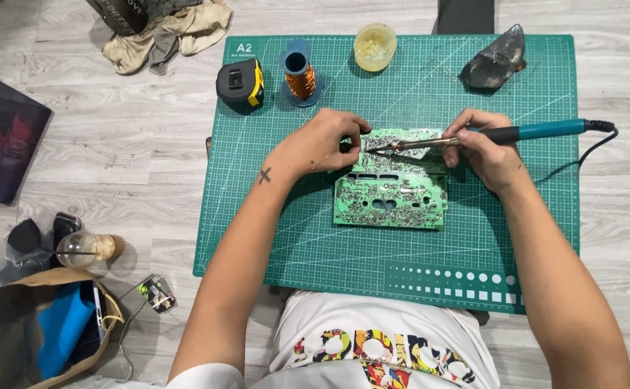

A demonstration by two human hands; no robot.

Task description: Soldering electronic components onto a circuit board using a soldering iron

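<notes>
Both bare forearms reach forward from the body and angle inward, so the hands end up close together, just apart. The left hand (326, 140) lies palm down with the wrist bent slightly to the right; its fingers curl under and the fingertips (356, 137) pinch together at the front. A small dark cross marks the left wrist. The right hand (484, 148) is turned with its knuckles up, fingers wrapped closed in a pen-like grip, thumb and forefinger pressed forward toward the left hand. The right elbow sits wider out than the left.
</notes>
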